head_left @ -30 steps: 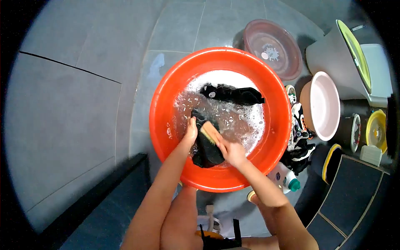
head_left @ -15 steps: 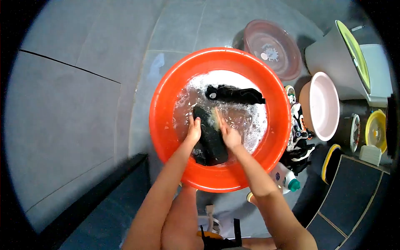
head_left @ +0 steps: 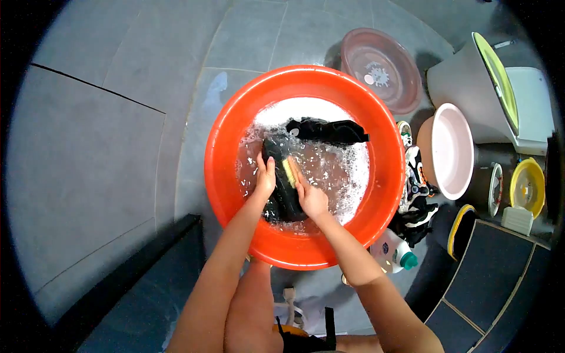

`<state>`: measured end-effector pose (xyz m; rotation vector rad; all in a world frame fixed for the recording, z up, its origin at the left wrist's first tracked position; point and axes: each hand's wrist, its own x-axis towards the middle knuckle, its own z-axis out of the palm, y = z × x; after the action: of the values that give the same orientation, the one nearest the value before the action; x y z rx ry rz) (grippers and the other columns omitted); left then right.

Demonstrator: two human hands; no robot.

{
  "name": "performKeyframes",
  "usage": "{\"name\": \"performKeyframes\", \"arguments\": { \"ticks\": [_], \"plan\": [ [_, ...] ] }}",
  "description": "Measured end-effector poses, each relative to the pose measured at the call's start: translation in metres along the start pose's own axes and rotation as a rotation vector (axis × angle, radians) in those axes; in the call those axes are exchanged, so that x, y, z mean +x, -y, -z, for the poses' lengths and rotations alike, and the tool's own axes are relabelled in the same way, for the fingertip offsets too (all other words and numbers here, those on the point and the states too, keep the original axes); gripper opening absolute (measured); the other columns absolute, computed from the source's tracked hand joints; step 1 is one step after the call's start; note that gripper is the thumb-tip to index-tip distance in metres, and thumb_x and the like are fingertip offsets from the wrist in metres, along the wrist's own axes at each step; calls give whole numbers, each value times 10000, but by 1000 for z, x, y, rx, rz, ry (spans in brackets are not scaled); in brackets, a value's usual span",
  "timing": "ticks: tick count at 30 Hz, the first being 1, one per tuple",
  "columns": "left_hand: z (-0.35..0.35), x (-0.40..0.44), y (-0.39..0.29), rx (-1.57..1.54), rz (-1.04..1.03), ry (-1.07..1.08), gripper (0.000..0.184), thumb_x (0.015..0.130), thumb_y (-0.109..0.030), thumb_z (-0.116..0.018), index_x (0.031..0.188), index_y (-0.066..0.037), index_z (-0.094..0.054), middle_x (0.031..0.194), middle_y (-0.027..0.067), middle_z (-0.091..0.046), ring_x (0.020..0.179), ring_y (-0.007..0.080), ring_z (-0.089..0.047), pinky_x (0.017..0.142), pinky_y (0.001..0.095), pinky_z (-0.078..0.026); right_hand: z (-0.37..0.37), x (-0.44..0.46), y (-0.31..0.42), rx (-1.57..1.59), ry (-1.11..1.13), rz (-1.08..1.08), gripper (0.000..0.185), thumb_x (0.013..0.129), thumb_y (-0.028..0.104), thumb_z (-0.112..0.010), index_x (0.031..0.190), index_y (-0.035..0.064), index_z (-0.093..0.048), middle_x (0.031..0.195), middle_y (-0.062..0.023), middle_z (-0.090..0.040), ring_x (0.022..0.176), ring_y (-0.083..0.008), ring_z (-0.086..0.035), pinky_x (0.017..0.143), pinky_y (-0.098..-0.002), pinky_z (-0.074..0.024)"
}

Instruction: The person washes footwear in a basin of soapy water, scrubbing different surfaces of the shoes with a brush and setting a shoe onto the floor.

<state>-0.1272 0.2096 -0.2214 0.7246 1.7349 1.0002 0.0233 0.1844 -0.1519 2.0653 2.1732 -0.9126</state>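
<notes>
A large red tub (head_left: 219,170) of sudsy water stands in front of me. My left hand (head_left: 265,176) is closed on the left edge of a long, wet black item (head_left: 289,203) that slants through the water; its kind is hard to tell. My right hand (head_left: 312,200) grips a scrubbing brush (head_left: 291,172) with a wooden back and pale yellow bristles. Those bristles lie against the right side of the black item's upper half. A second black item (head_left: 329,131), with a round grey patch at one end, floats in the foam beyond both hands.
Behind the tub sits a translucent brownish basin (head_left: 406,97). To the right are a pink basin (head_left: 456,153), several shoes (head_left: 416,188), a white bottle with a green cap (head_left: 393,250), a grey bin (head_left: 465,85) and a yellow basin (head_left: 528,185). A dark-tiled ledge (head_left: 494,276) borders the lower right.
My right hand has drawn the brush a little left and downward along the black item, and its bristles now show clearly. My left hand has shifted slightly up and left. The whole view has moved slightly.
</notes>
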Motion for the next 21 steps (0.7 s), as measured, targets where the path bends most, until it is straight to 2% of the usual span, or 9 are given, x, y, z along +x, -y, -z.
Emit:
{"name": "performKeyframes", "arguments": {
  "ticks": [4, 8, 9, 10, 12, 14, 16, 18, 21],
  "plan": [
    [-4, -5, 2, 370, -144, 11, 702, 861, -493, -429, 1387, -149, -116, 1300, 260, -355, 1175, 382, -391, 978, 402, -307, -11, 47, -9, 13, 83, -201, 374, 894, 423, -345, 1107, 206, -563, 867, -175, -624, 822, -372, -590, 745, -482, -451],
    [18, -24, -22, 222, 23, 304, 694, 854, -425, -481, 1389, -206, -97, 1252, 273, -405, 1152, 408, -411, 954, 420, -328, -30, 49, -41, 361, -42, -112, 344, 882, 391, -432, 1043, 132, -593, 938, -190, -612, 895, -341, -583, 777, -400, -448],
    [20, -24, -25, 186, 18, 347, 696, 852, -400, -498, 1388, -213, -95, 1244, 274, -413, 1149, 414, -412, 948, 423, -334, -36, 57, -58, 401, 86, -133, 389, 867, 409, -437, 1085, 114, -567, 974, -189, -603, 932, -354, -567, 795, -398, -446],
    [21, -29, -31, 184, -125, 328, 716, 832, -294, -559, 1377, -214, -101, 1176, 269, -476, 1100, 427, -452, 909, 429, -369, -33, 56, -66, 452, 102, -119, 388, 865, 403, -446, 1103, 119, -562, 983, -190, -601, 931, -348, -572, 795, -394, -446],
    [19, -40, -56, 247, -45, 315, 691, 813, -167, -598, 1351, -144, -166, 1179, 253, -475, 1090, 353, -486, 907, 388, -378, -29, 49, -80, 554, 132, -106, 393, 862, 392, -462, 1139, 129, -552, 1001, -193, -596, 930, -336, -581, 796, -384, -446],
    [14, -47, -68, 302, -168, 204, 702, 783, -196, -612, 1331, -187, -173, 1026, 262, -557, 946, 422, -543, 818, 453, -423, 14, 25, -69, 438, 123, -86, 452, 855, 412, -477, 1217, 143, -494, 994, -200, -600, 937, -329, -584, 801, -371, -445],
    [12, -46, -77, 310, -224, 86, 659, 750, -204, -636, 1283, -153, -252, 1036, 279, -542, 939, 424, -536, 804, 456, -425, 32, 4, -66, 402, 91, -84, 492, 852, 434, -475, 1241, 133, -470, 983, -208, -602, 940, -335, -581, 806, -368, -445],
    [10, -42, -78, 286, -154, 19, 645, 741, -227, -650, 1266, -144, -285, 1038, 263, -538, 932, 416, -533, 795, 448, -427, 37, -14, -71, 488, 99, -67, 547, 839, 361, -550, 1266, 44, -421, 1039, -188, -599, 950, -265, -590, 820, -323, -441],
    [9, -34, -73, 199, -45, 45, 648, 737, -256, -663, 1264, -99, -320, 914, 173, -520, 733, 279, -541, 699, 368, -449, 50, -37, -58, 752, 59, -16, 572, 806, 227, -634, 1266, -19, -401, 1097, -141, -576, 980, -162, -550, 844, -271, -419]
  ]
}}
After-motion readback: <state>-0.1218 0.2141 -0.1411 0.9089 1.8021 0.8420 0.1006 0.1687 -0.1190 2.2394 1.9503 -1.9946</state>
